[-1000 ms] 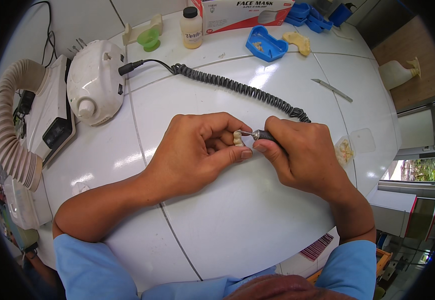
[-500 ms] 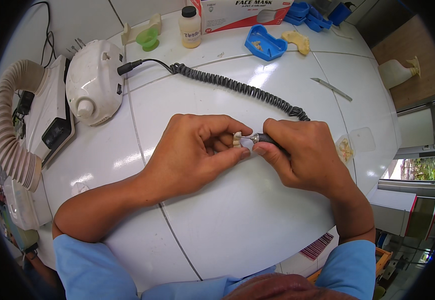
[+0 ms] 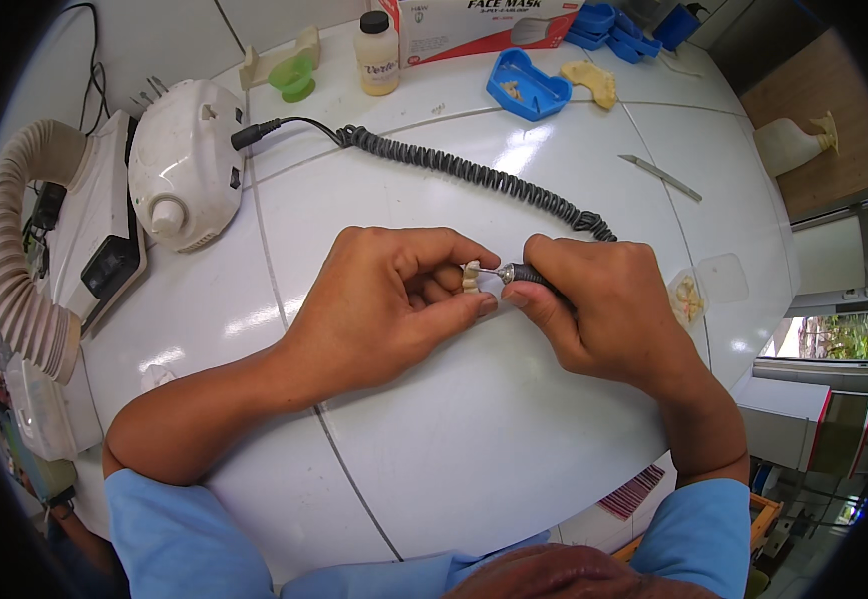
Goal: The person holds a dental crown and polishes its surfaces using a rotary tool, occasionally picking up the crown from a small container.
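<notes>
My left hand (image 3: 394, 299) pinches a small cream piece shaped like a row of teeth (image 3: 472, 280) between thumb and fingers. My right hand (image 3: 593, 309) grips a dark handpiece (image 3: 526, 275) with a silver nose; its thin bit reaches to the piece, apparently touching it. A coiled black cord (image 3: 464, 170) runs from near the right hand to a white control unit (image 3: 199, 150) at the back left.
A ribbed hose (image 3: 24, 230) stands at left. Along the back are a green cup (image 3: 294, 75), bottle (image 3: 378, 65), carton (image 3: 474, 35), blue trays (image 3: 529, 85) and yellow cast (image 3: 588, 80). A blade (image 3: 658, 180) and clear container (image 3: 688, 299) lie right, on white tiles (image 3: 414, 449).
The piece has shifted slightly left and turned a little. My right hand and the handpiece have moved slightly up and left since a second ago; both grips are unchanged.
</notes>
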### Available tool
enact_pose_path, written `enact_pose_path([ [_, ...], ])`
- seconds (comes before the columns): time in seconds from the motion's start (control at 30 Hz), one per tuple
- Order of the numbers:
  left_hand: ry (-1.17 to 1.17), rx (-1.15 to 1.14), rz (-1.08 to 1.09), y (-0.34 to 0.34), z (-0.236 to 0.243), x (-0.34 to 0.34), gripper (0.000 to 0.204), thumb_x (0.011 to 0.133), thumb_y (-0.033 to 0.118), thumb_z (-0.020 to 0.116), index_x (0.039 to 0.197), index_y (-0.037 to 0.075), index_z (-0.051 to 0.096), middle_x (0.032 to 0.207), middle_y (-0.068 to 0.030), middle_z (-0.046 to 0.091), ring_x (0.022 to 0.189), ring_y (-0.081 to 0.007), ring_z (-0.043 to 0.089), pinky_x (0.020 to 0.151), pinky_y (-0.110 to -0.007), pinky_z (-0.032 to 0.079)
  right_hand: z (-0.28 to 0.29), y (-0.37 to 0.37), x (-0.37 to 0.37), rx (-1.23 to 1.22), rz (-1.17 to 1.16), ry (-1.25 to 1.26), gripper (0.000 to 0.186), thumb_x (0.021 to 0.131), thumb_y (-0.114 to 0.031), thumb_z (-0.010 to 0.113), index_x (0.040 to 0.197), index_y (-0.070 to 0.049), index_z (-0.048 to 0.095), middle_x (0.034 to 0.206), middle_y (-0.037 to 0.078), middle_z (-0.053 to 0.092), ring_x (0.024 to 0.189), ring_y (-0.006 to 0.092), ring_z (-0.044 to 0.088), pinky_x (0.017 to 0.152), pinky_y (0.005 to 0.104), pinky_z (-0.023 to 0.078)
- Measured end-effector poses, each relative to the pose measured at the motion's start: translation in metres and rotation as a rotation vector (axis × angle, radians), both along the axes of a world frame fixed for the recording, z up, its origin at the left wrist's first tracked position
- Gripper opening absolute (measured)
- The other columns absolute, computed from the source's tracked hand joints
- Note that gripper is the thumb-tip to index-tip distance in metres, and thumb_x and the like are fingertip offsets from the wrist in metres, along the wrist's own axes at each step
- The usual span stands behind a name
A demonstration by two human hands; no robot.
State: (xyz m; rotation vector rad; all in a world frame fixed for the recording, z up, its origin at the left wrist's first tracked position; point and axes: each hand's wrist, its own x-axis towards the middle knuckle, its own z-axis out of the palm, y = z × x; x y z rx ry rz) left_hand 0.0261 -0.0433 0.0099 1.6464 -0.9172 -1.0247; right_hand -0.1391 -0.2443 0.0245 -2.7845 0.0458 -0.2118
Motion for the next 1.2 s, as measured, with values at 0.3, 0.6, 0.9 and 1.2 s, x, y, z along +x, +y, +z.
enact_pose_path([
  [0.3,-0.019,0.000,0.000,0.0007,-0.0022,0.0006,0.026,0.104,0.001,0.082,0.128,-0.009,0.078,0.102,-0.0054,0.084,0.089,-0.0053,0.075,0.082,-0.022,0.061,-0.0010,0.0002,-0.0001,0.000,0.008,-0.010,0.033,0.109,-0.037,0.075,0.094,-0.009,0.067,0.074,0.008,0.071,0.061,0.0335,0.070,0.054,0.0468,0.051],
  [0.6,-0.045,0.022,0.012,0.0003,-0.0004,0.0000,0.024,0.103,0.002,0.083,0.124,-0.008,0.079,0.101,-0.0036,0.083,0.087,-0.0038,0.073,0.079,-0.022,0.059,-0.0014,0.0004,0.0000,0.000,0.015,-0.011,0.035,0.110,-0.039,0.074,0.094,-0.009,0.068,0.073,0.008,0.070,0.060,0.0331,0.069,0.053,0.0466,0.050],
  [0.9,-0.067,0.025,0.010,0.0004,-0.0004,-0.0003,0.025,0.102,0.002,0.084,0.125,-0.008,0.080,0.099,-0.0025,0.082,0.086,-0.0029,0.071,0.078,-0.022,0.058,-0.0014,0.0001,-0.0003,-0.002,0.012,-0.007,0.035,0.110,-0.039,0.074,0.093,-0.009,0.067,0.073,0.008,0.070,0.060,0.0327,0.069,0.053,0.0465,0.049],
  [1.2,-0.078,0.016,0.022,0.0007,-0.0015,-0.0013,0.024,0.102,0.002,0.084,0.123,-0.007,0.081,0.098,-0.0015,0.082,0.085,-0.0022,0.070,0.077,-0.021,0.057,0.0004,0.0007,-0.0006,0.003,0.006,0.009,0.036,0.110,-0.039,0.073,0.093,-0.009,0.067,0.073,0.008,0.071,0.060,0.0324,0.069,0.053,0.0464,0.050],
])
